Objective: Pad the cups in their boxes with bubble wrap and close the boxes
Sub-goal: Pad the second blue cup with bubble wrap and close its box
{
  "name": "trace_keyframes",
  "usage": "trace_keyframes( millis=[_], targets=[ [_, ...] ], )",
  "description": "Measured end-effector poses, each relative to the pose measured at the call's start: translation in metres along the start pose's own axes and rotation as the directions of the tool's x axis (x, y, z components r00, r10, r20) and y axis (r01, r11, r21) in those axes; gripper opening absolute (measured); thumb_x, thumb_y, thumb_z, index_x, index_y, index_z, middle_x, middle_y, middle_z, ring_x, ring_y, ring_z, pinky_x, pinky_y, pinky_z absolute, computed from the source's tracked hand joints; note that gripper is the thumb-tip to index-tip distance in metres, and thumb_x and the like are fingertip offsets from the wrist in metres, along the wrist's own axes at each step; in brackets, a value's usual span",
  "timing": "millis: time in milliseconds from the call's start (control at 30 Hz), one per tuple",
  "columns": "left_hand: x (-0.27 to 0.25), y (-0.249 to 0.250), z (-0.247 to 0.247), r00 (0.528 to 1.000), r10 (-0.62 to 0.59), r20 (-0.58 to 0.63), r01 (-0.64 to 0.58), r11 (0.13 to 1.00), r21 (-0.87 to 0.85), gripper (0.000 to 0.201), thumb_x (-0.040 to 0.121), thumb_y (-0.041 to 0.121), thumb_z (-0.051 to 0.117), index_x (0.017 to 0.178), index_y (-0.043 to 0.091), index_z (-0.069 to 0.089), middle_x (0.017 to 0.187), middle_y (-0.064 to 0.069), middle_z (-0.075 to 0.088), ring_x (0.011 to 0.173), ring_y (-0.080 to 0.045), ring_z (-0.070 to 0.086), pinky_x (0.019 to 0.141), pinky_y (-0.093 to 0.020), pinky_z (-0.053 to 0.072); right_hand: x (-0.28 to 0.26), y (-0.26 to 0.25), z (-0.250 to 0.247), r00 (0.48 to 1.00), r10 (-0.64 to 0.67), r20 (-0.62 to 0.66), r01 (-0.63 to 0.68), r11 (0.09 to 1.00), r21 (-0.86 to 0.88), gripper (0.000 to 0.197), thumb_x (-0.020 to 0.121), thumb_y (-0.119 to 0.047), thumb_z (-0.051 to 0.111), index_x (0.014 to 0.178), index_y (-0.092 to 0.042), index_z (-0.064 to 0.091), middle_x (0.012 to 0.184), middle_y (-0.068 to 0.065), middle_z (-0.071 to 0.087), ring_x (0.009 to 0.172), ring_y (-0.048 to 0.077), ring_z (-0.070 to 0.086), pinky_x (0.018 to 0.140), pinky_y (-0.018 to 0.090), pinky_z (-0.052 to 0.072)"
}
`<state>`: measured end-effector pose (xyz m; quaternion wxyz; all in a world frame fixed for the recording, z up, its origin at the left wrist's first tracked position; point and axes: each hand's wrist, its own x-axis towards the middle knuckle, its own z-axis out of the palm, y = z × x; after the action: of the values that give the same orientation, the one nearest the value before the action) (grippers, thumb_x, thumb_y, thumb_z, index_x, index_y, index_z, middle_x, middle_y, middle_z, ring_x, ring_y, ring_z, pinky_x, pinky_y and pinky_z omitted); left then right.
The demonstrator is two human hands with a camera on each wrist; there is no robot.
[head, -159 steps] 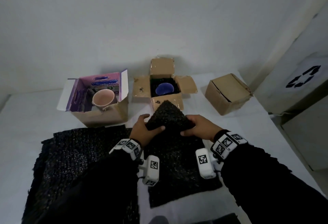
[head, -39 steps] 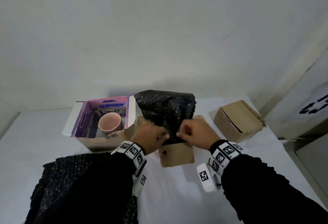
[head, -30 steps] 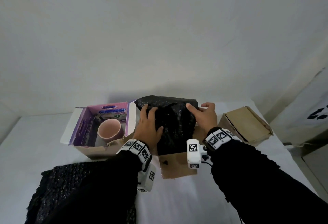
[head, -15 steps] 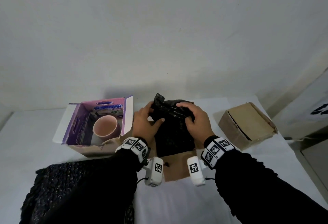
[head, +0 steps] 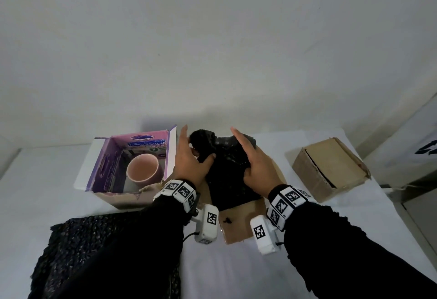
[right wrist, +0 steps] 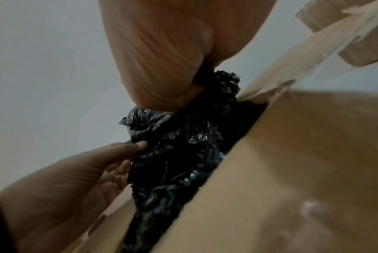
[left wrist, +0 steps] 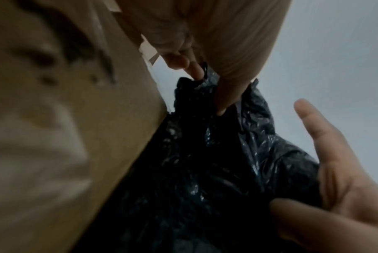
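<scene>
A wad of black bubble wrap [head: 227,171] stands bunched up in the open middle cardboard box [head: 238,223], hiding whatever is inside. My left hand [head: 194,154] holds the wad's left side: its thumb hooks over the front and its fingers point up behind. My right hand [head: 248,156] holds the right side the same way. In the left wrist view my left hand [left wrist: 207,92] pinches the wrap's top. In the right wrist view my right hand [right wrist: 196,82] covers the top of the bubble wrap [right wrist: 183,145]. A pink cup [head: 142,169] stands uncovered in the open purple-lined box [head: 106,194] to the left.
A closed cardboard box [head: 331,168] lies at the right on the white table [head: 236,270]. A large sheet of black bubble wrap [head: 94,239] lies at the near left, partly under my left sleeve. A grey bin stands past the table's right edge.
I lifted a piece of bubble wrap from the table to the middle box and bunched it over the opening. In the last half second my fingers straightened upward along the wad's sides.
</scene>
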<state>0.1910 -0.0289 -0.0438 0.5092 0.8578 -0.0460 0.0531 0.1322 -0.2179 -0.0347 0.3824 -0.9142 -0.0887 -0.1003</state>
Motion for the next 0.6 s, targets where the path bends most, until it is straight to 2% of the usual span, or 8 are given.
trace_keyframes(
  millis=[67,133,200,233,333,400,467,600],
  targets=[
    [0.003,0.005,-0.004,1.0,0.003,-0.013,-0.002,0.999,0.033,0.085,0.074,0.025,0.08,0.144,0.019,0.032,0.098,0.01,0.058,0.079,-0.004,0.053,0.071,-0.014,0.04,0.001,-0.001,0.0,1.0,-0.008,0.019,0.008,1.0,-0.024,0.1,0.075,0.004,0.048,0.149,-0.051,0.011,0.109,0.004,0.059,0.077,0.017,0.057,0.065,0.027,0.051],
    [0.005,0.007,-0.008,0.996,0.084,-0.03,-0.081,0.994,0.075,0.054,0.074,0.024,0.08,0.121,0.019,0.055,0.08,0.009,0.056,0.075,-0.003,0.051,0.07,-0.015,0.04,-0.001,0.0,0.001,0.999,-0.017,0.028,0.017,1.0,-0.023,0.099,0.074,0.003,0.047,0.149,-0.051,0.012,0.11,0.003,0.058,0.079,0.018,0.058,0.066,0.024,0.05],
    [0.005,0.005,-0.01,0.976,0.214,-0.047,-0.208,0.972,0.112,0.027,0.074,0.02,0.078,0.096,0.02,0.062,0.081,0.007,0.053,0.08,-0.013,0.054,0.076,-0.024,0.045,-0.001,0.001,0.001,0.999,0.005,0.033,-0.006,1.0,0.028,0.096,0.074,0.001,0.049,0.148,-0.051,0.017,0.122,0.004,0.053,0.096,0.02,0.058,0.078,0.026,0.051],
    [0.004,0.003,-0.01,0.961,0.272,-0.049,-0.263,0.955,0.134,0.02,0.074,0.019,0.076,0.088,0.018,0.062,0.084,0.005,0.052,0.083,-0.017,0.054,0.079,-0.024,0.044,0.0,0.001,0.001,0.999,0.025,0.031,-0.027,0.997,0.07,0.094,0.073,-0.002,0.051,0.147,-0.051,0.02,0.127,0.006,0.048,0.107,0.022,0.055,0.086,0.031,0.051],
    [-0.003,0.003,-0.011,0.952,0.307,0.016,-0.307,0.945,0.117,0.018,0.07,0.024,0.062,0.08,0.01,0.058,0.081,0.004,0.052,0.075,-0.014,0.051,0.069,-0.007,0.037,0.002,0.001,-0.002,0.999,0.044,-0.017,-0.039,0.979,0.202,0.086,0.071,-0.008,0.056,0.144,-0.045,0.028,0.124,0.004,0.051,0.111,0.019,0.053,0.094,0.042,0.05],
    [-0.008,0.007,-0.012,0.961,0.264,0.084,-0.268,0.963,0.033,0.018,0.066,0.021,0.058,0.081,0.011,0.059,0.073,0.009,0.057,0.067,-0.012,0.053,0.062,-0.011,0.04,0.004,-0.001,-0.004,0.995,0.089,-0.052,-0.065,0.932,0.355,0.076,0.076,-0.012,0.06,0.14,-0.039,0.029,0.116,0.001,0.061,0.103,0.016,0.062,0.089,0.042,0.053],
    [-0.01,0.012,-0.013,0.942,0.301,0.15,-0.302,0.953,-0.015,0.022,0.064,0.015,0.056,0.085,0.012,0.063,0.078,0.009,0.064,0.071,-0.009,0.058,0.066,-0.016,0.045,0.006,-0.004,-0.006,0.98,0.191,-0.049,-0.137,0.84,0.525,0.067,0.084,-0.018,0.063,0.137,-0.039,0.03,0.11,0.003,0.066,0.098,0.017,0.066,0.089,0.041,0.055],
    [-0.015,0.019,-0.012,0.807,0.459,0.37,-0.507,0.861,0.037,0.016,0.063,0.015,0.05,0.074,0.011,0.059,0.103,0.003,0.066,0.086,-0.019,0.062,0.071,-0.026,0.05,0.011,-0.01,-0.011,0.945,0.327,0.032,-0.236,0.608,0.758,0.046,0.094,-0.027,0.059,0.132,-0.039,0.037,0.104,0.015,0.066,0.09,0.022,0.066,0.082,0.038,0.053]
  ],
)
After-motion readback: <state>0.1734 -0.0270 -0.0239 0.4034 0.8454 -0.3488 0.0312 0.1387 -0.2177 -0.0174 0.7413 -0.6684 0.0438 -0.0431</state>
